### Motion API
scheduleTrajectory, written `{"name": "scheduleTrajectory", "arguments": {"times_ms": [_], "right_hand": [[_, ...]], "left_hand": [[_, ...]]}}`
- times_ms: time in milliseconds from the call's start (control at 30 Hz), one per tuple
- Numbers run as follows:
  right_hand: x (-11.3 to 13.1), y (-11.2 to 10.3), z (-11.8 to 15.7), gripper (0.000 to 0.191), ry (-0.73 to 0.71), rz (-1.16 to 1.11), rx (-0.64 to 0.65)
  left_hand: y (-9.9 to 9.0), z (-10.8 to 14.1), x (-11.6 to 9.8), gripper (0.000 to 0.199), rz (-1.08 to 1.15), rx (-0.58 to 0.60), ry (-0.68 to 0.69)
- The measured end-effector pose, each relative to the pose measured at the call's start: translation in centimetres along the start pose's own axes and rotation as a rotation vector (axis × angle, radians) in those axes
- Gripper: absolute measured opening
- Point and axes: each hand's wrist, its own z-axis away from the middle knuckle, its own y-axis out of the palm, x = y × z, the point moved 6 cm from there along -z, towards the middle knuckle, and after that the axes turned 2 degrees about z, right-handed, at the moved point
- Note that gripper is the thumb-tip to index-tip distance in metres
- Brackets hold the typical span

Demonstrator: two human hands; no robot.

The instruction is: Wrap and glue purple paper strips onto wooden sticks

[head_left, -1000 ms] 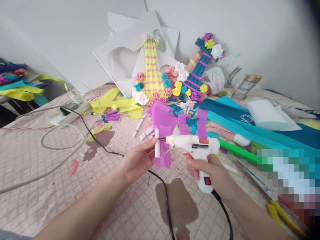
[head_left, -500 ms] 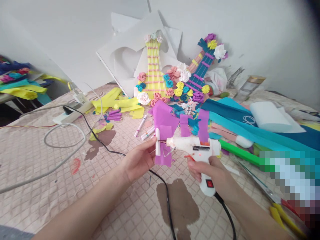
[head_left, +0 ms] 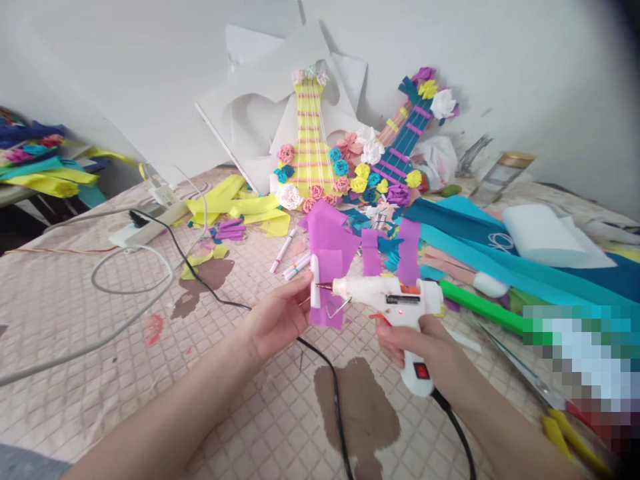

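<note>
Between the fingers of my left hand (head_left: 283,313) is a small white strip (head_left: 315,290), held upright. My right hand (head_left: 417,340) is wrapped round a white glue gun (head_left: 385,295) with a lit red light. The gun's metal nozzle points left and its tip meets the strip, or nearly so. Behind the strip lies purple crepe paper (head_left: 327,233), with smaller purple pieces (head_left: 371,253) to its right.
Two flower-trimmed paper guitars, one yellow (head_left: 309,127) and one blue (head_left: 404,143), lean at the back. Scissors (head_left: 550,393) and a green strip (head_left: 483,308) lie right. Black cable (head_left: 213,292) crosses the table. Markers (head_left: 283,252) lie behind my left hand.
The glue gun's nozzle has shifted slightly down along the strip. My left hand keeps its hold, and the view has moved a little.
</note>
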Motion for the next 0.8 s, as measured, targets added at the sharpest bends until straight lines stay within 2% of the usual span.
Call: {"name": "scheduleTrajectory", "arguments": {"times_ms": [233, 800], "right_hand": [[0.16, 0.23, 0.11, 0.038, -0.011, 0.013, 0.028], [0.65, 0.40, 0.86, 0.036, 0.048, 0.053, -0.035]], "left_hand": [[-0.18, -0.19, -0.14, 0.015, 0.024, 0.004, 0.020], [-0.52, -0.57, -0.53, 0.019, 0.062, -0.012, 0.054]]}}
